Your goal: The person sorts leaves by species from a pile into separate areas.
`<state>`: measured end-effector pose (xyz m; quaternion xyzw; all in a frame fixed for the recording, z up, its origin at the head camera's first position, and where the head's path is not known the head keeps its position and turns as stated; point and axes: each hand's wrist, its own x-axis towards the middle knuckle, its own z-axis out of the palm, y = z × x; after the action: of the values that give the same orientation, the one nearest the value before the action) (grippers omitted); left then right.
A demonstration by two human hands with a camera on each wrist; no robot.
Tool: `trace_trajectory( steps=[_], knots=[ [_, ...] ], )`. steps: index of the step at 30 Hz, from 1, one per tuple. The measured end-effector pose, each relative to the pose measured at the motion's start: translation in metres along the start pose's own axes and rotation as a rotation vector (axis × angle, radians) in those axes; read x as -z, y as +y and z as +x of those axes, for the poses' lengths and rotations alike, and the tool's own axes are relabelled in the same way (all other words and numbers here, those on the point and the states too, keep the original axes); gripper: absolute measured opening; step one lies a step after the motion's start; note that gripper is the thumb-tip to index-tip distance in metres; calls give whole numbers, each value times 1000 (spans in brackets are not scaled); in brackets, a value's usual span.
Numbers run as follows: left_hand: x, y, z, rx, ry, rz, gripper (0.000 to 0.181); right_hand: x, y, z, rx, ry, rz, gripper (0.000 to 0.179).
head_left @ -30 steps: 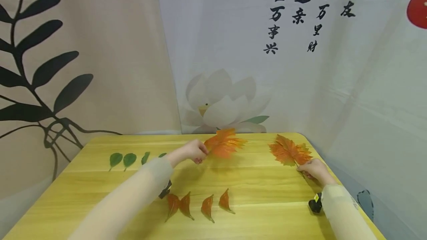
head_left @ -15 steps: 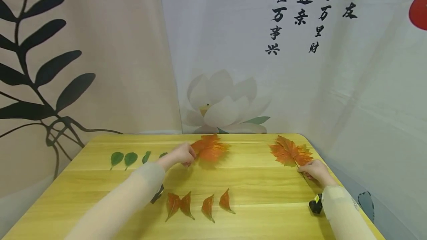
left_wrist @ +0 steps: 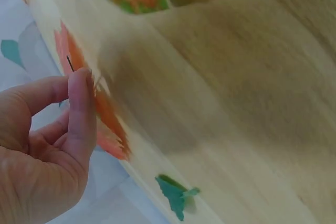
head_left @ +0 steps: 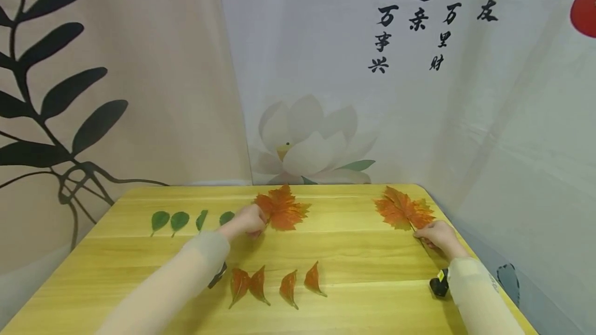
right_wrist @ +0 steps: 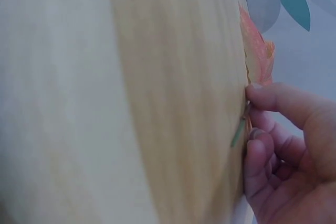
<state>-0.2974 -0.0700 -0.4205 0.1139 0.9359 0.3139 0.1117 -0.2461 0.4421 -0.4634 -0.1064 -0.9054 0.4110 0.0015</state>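
Observation:
Near the table's back edge, my left hand [head_left: 249, 219] pinches the thin stem of an orange maple leaf [head_left: 283, 208]. In the left wrist view that stem pokes up between thumb and finger, with the leaf [left_wrist: 113, 132] partly behind the hand [left_wrist: 58, 145]. Over at the right side, my right hand [head_left: 440, 238] pinches the stem of a second orange maple leaf [head_left: 402, 208], which lies at the back right corner. The right wrist view shows its stem end [right_wrist: 239, 132] below the thumb of the hand [right_wrist: 294, 150].
Several small green leaves [head_left: 179, 221] lie in a row at the back left, one partly behind my left hand. Several reddish-brown leaves [head_left: 288, 287] form a row nearer the front of the yellow wooden table [head_left: 363, 304]. A printed curtain [head_left: 316, 66] hangs behind.
My left hand has moved left with its maple leaf and lowered it to the tabletop, close to the green leaves. My right hand and its leaf stay where they were.

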Motion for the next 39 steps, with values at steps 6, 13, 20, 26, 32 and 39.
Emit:
trace_trajectory(
  steps=[6, 13, 20, 26, 32, 39],
  knots=[
    [-10, 1, 4, 38, 4, -14, 12, 2, -1, 1, 3, -19, 8, 30],
    [-16, 11, 3, 27, -42, -109, 11, 2, -2, -1, 6, -7, -13, 29],
    [-18, 18, -4, 17, -117, -285, 32, 3, -5, -3, 20, 11, -29, 23],
    [-21, 15, -2, -7, -182, -345, 49, 2, -3, -5, 24, 15, -44, 21],
    [-26, 15, 1, -14, -207, -347, 53, 2, -2, -6, 16, 23, -34, 19],
    [-30, 19, 3, -7, -179, -291, 51, 1, 0, -5, 16, 33, -41, 19]
  ],
)
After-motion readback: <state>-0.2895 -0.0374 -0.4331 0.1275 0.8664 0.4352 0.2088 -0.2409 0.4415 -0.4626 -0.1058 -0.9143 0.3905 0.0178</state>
